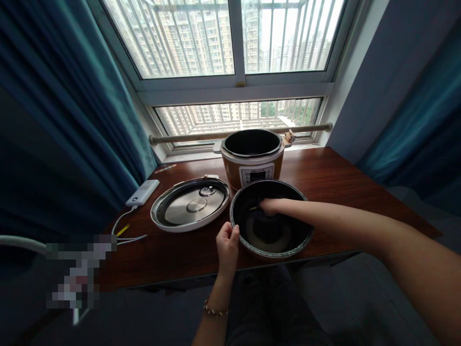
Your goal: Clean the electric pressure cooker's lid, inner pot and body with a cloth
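Now, black pot (271,233) around right hand (271,206), grip unclear, its rim (273,253) tight in left hand (228,238).

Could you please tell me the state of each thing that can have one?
Inner pot, uncovered, contents unclear
Cooker, open on top
Display, looks dark
Lid, lying underside up
White box, cable plugged in
Window, looks shut
Curtains, drawn aside
Left grip, closed on the inner pot
Right grip, inside it; closure unclear
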A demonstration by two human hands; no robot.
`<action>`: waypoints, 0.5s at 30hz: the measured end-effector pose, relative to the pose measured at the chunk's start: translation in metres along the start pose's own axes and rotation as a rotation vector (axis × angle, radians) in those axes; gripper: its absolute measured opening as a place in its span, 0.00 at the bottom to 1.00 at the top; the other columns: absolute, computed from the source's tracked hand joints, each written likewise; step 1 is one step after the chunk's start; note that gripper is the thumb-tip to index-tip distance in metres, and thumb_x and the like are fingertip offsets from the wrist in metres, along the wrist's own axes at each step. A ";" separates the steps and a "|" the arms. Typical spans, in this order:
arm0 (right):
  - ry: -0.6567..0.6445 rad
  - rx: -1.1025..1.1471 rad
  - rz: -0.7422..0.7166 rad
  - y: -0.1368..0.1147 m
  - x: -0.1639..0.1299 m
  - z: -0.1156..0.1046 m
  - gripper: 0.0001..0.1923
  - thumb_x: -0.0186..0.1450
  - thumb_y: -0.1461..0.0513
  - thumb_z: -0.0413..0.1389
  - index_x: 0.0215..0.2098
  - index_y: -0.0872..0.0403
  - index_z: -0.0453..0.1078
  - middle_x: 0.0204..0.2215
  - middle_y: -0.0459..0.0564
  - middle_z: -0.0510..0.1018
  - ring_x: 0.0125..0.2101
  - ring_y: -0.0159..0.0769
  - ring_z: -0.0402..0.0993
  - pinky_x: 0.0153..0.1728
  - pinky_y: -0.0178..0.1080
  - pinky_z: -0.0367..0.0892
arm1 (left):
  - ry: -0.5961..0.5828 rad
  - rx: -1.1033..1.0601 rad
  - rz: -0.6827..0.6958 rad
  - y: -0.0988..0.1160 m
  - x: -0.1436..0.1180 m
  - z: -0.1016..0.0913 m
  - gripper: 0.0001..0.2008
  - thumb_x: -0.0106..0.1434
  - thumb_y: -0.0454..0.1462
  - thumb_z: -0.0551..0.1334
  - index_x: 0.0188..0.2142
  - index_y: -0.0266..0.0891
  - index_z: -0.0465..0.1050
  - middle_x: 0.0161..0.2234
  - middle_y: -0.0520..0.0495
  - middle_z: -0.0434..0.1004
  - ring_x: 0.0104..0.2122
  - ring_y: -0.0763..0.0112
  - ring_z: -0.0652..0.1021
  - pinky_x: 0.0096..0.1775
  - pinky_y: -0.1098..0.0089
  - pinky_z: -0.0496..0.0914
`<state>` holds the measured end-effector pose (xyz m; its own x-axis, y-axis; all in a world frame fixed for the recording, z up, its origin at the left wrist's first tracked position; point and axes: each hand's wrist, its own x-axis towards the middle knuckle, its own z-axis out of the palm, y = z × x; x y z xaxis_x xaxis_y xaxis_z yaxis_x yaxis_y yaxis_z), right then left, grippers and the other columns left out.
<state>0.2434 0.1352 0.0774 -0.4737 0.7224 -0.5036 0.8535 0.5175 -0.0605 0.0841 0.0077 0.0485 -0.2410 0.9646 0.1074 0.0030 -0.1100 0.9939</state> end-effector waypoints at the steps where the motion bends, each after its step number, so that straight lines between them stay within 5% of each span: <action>1: -0.013 0.019 -0.020 -0.005 0.000 0.003 0.21 0.57 0.66 0.54 0.48 0.66 0.68 0.43 0.66 0.73 0.41 0.49 0.73 0.38 0.42 0.68 | 0.000 0.000 -0.002 0.000 0.000 0.000 0.17 0.58 0.43 0.57 0.20 0.39 0.51 0.20 0.58 0.47 0.21 0.78 0.52 0.23 0.75 0.51; 5: -0.034 0.091 -0.173 -0.033 -0.007 0.019 0.23 0.59 0.63 0.53 0.54 0.57 0.64 0.46 0.56 0.73 0.41 0.41 0.72 0.38 0.37 0.68 | 0.009 0.003 0.003 0.000 0.000 0.001 0.17 0.59 0.42 0.57 0.20 0.39 0.51 0.19 0.58 0.47 0.21 0.78 0.52 0.23 0.75 0.51; 8: -0.164 0.170 -0.291 -0.051 -0.017 0.029 0.24 0.54 0.64 0.57 0.50 0.53 0.67 0.39 0.51 0.76 0.33 0.39 0.74 0.32 0.36 0.69 | 0.011 0.013 0.008 0.001 0.000 0.001 0.17 0.59 0.42 0.57 0.20 0.39 0.52 0.19 0.58 0.48 0.21 0.78 0.53 0.24 0.75 0.52; 12: -0.438 0.301 -0.149 -0.049 -0.027 0.035 0.21 0.45 0.68 0.60 0.38 0.55 0.74 0.20 0.44 0.74 0.17 0.35 0.70 0.22 0.39 0.68 | 0.001 0.022 -0.002 0.002 0.000 0.000 0.17 0.59 0.42 0.57 0.20 0.39 0.52 0.19 0.58 0.47 0.21 0.78 0.53 0.24 0.75 0.52; 15: -0.331 0.334 -0.042 -0.035 -0.030 0.035 0.11 0.42 0.68 0.62 0.27 0.58 0.75 0.15 0.43 0.72 0.16 0.35 0.69 0.22 0.39 0.69 | -0.010 0.021 0.002 0.000 0.001 0.000 0.17 0.59 0.42 0.57 0.20 0.39 0.52 0.20 0.57 0.48 0.21 0.78 0.53 0.24 0.75 0.52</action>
<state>0.2357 0.0793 0.0647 -0.4606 0.4908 -0.7396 0.8841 0.3280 -0.3329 0.0835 0.0082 0.0490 -0.2315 0.9667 0.1093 0.0235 -0.1068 0.9940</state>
